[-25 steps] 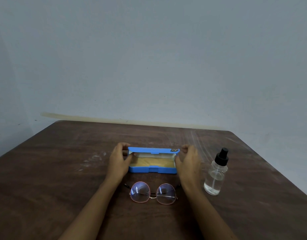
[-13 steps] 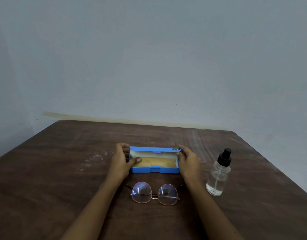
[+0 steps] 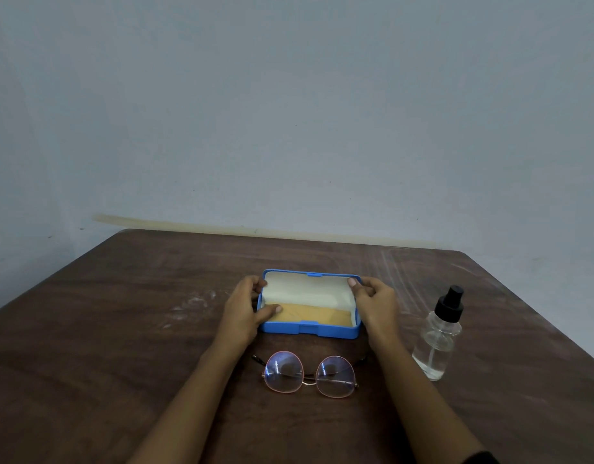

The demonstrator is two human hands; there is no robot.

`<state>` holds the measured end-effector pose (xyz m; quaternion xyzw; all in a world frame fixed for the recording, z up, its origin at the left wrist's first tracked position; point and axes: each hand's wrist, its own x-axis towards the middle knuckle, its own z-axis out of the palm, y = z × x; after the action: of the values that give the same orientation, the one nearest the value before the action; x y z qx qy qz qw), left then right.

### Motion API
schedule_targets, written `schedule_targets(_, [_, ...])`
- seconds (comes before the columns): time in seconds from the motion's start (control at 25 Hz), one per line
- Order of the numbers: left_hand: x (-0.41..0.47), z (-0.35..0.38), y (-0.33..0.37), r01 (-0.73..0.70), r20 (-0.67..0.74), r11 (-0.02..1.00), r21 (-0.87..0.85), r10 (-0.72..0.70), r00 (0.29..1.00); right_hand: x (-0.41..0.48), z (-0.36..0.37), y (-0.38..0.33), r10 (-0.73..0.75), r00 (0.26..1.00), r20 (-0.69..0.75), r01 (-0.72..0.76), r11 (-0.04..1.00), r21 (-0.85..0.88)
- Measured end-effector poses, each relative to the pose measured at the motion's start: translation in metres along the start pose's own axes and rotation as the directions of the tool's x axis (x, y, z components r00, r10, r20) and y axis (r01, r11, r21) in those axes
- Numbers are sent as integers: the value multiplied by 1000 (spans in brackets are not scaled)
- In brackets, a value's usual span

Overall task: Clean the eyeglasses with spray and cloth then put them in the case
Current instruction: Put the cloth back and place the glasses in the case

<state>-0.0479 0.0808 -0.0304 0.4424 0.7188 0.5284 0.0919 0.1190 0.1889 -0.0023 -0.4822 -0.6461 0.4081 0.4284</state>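
Both hands are gripping the blue rectangular plastic case [image 3: 309, 330], which is standing open on the dark brown wooden table [image 3: 121, 329] with its long axis running left to right. The left hand [image 3: 243, 306] is clasping the left end, thumb reaching over the base's edge toward the folded yellow cloth [image 3: 312, 317], and the right hand [image 3: 376, 304] is clasping the right end with one fingertip pressing on the upper corner of the cream-lined lid [image 3: 305, 289]. The cloth is lying flat in the base, directly between the two hands, and the left thumb is sitting closest to it (it seems to be touching, though the view is too small to be sure), so lifting it out is probably falling to that hand. The round pink-rimmed eyeglasses [image 3: 284, 371] are resting on the table just on the person's side of the case, between the forearms, their width lying parallel to it. The clear spray bottle with a black nozzle [image 3: 438, 343] is standing upright off to the right, nearer the right hand.
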Motion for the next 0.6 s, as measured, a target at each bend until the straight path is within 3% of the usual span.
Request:
schedule_targets(0.24, [-3,0,0,22,-14,1000,3,-21,1000,-5,-3,-2,35,999,29,-38,994,107])
schedule_targets(0.6, [-6,1,6,48,-47,999,-15,-48,998,-8,-8,7,-3,995,99,-10,991,131])
